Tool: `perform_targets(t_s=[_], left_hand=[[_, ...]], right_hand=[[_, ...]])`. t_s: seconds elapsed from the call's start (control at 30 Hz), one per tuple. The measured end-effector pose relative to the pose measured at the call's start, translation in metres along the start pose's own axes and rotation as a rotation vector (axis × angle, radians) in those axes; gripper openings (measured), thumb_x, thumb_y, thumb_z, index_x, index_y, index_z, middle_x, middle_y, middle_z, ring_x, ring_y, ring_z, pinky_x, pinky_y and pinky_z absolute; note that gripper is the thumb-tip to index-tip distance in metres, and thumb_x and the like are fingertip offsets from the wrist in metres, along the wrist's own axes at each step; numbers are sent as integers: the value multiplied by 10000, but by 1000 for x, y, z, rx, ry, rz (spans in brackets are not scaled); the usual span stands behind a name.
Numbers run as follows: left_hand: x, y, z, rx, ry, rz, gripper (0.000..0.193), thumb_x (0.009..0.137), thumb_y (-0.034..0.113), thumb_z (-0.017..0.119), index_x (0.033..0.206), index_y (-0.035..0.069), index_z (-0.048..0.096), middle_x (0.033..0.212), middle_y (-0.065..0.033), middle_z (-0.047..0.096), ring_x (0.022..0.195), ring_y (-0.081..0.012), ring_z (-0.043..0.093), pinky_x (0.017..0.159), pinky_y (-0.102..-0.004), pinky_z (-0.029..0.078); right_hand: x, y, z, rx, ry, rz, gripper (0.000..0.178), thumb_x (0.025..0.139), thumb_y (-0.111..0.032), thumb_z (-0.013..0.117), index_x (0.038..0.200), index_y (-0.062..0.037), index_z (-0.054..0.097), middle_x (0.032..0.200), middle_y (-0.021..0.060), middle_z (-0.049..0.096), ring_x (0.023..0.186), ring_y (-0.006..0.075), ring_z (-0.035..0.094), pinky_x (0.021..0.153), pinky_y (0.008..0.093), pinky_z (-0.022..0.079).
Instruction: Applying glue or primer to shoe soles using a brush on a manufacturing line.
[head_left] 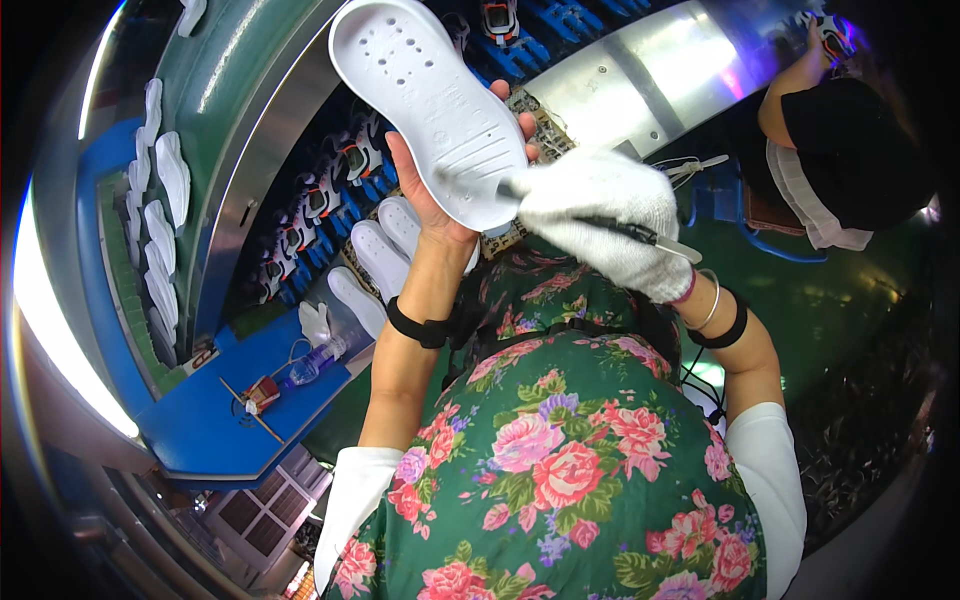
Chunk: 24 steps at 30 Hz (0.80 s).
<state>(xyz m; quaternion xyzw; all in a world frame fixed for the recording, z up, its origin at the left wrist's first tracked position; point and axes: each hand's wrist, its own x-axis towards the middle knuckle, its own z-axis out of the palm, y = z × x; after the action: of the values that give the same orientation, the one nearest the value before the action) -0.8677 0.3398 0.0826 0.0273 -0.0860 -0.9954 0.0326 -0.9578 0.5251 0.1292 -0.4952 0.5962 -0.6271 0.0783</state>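
My bare left hand [433, 195] holds up a white shoe sole [425, 90], its fingers behind and the thumb along the left edge. Small holes dot the sole's upper end; ridges cross its lower half. In a white knit glove, my right hand [605, 205] is closed round a slim tool with a dark handle [620, 228] and a pale metal-looking end. A dark tip reaches from the glove over the sole's lower end. It is blurred, so I cannot tell if it touches. Several more white soles [380, 255] lie below my left hand.
Shoes [325, 195] stand on blue holders along a metal-edged conveyor. At left, white soles [160, 260] line a green belt. A blue table [215, 425] bears a plastic bottle [315, 365] and a small red box [262, 393]. A co-worker [840, 150] sits at upper right, holding a shoe.
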Motion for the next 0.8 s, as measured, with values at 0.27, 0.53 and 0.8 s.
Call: perform_targets(t_s=[0.27, 0.53, 0.8], left_hand=[[7, 10, 1, 77, -102, 4, 959, 838, 696, 543, 1546, 107, 274, 1514, -250, 348, 1208, -512, 515, 956, -583, 508], [20, 16, 7, 160, -164, -134, 1006, 794, 663, 598, 1514, 25, 305, 1425, -293, 431, 1108, -453, 607, 909, -530, 546], [22, 13, 6, 121, -166, -197, 1025, 783, 697, 588, 1501, 11, 335, 1410, -290, 442, 1114, -452, 587, 896, -504, 542]], right_hand=[[-11, -12, 0, 110, -131, 60, 179, 753, -19, 774, 924, -68, 758, 1003, 107, 743, 860, 242, 694, 765, 342, 554], [-17, -10, -5, -71, -215, -154, 235, 753, -30, 769, 982, -65, 730, 1062, 123, 725, 883, 278, 688, 761, 351, 544], [-15, -8, -19, 232, 50, 239, 147, 786, -16, 764, 932, -34, 758, 1019, 111, 745, 880, 201, 701, 798, 320, 552]])
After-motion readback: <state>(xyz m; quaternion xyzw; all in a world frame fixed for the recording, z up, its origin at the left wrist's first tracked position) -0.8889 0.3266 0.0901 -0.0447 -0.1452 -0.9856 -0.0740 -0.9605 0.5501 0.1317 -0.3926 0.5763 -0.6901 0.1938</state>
